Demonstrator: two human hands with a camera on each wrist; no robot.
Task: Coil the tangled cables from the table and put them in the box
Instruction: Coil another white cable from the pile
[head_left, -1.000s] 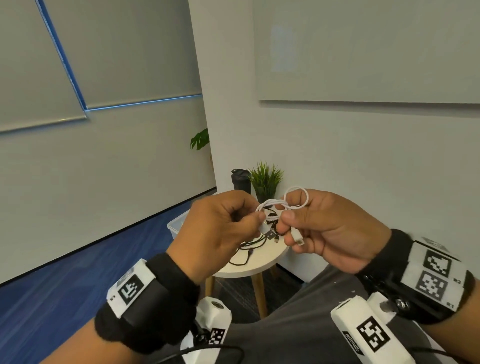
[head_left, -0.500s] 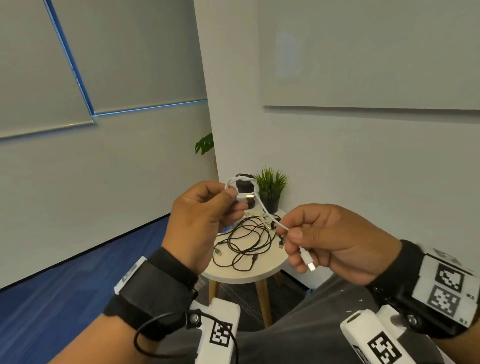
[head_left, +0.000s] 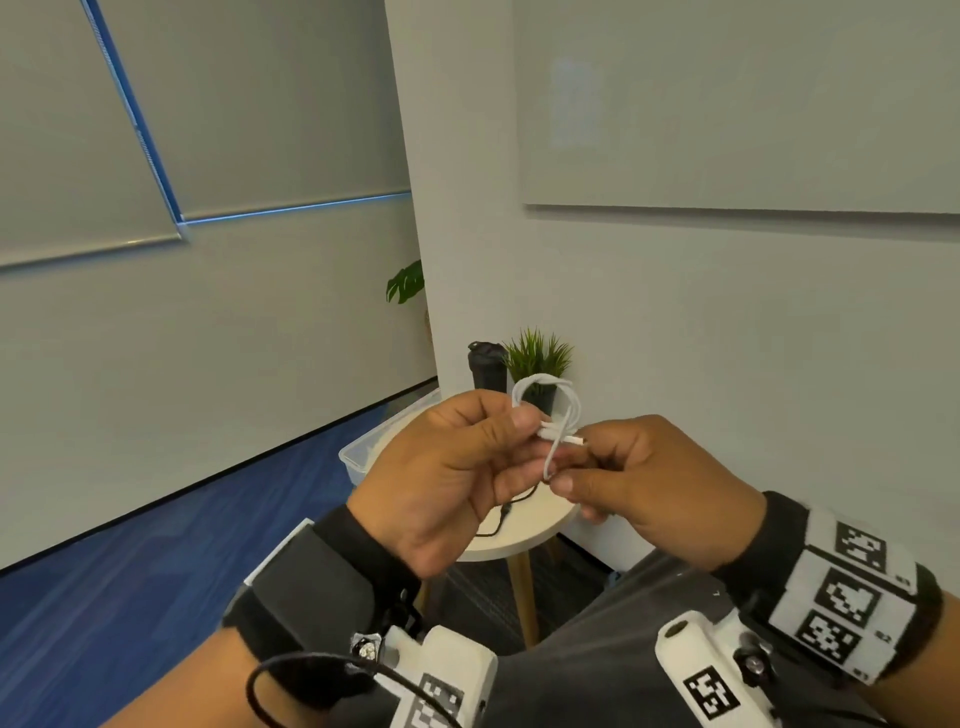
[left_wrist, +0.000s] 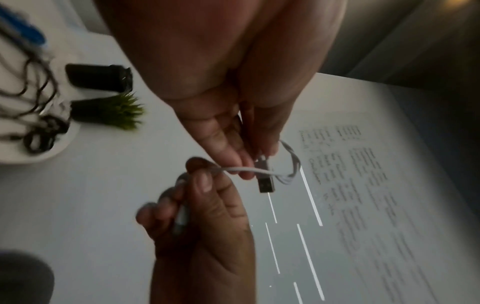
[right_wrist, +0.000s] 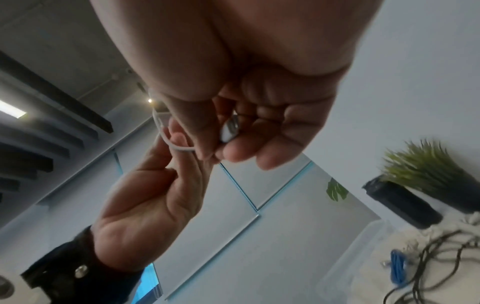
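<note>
I hold a short white USB cable (head_left: 558, 415) up in front of me, wound into a small coil. My left hand (head_left: 467, 467) pinches the coil and its USB plug (left_wrist: 265, 181) between thumb and fingers. Just to the right, my right hand (head_left: 639, 483) pinches the cable's loose end (right_wrist: 182, 149), with the small plug (right_wrist: 230, 131) tucked in its fingers. Tangled black cables (right_wrist: 428, 257) lie on the round white table (head_left: 524, 535) below. The clear plastic box (head_left: 363, 452) sits behind the table's left side, holding a blue cable (right_wrist: 398, 265).
A black bottle (head_left: 488, 366) and a small potted plant (head_left: 540, 364) stand at the back of the table by the wall. Blue carpet (head_left: 156, 571) spreads to the left. My lap in dark trousers (head_left: 597, 675) is below the hands.
My right hand has come up and back to the left hand, taking up the slack it had drawn out. The loose strand now wraps across the coil.
</note>
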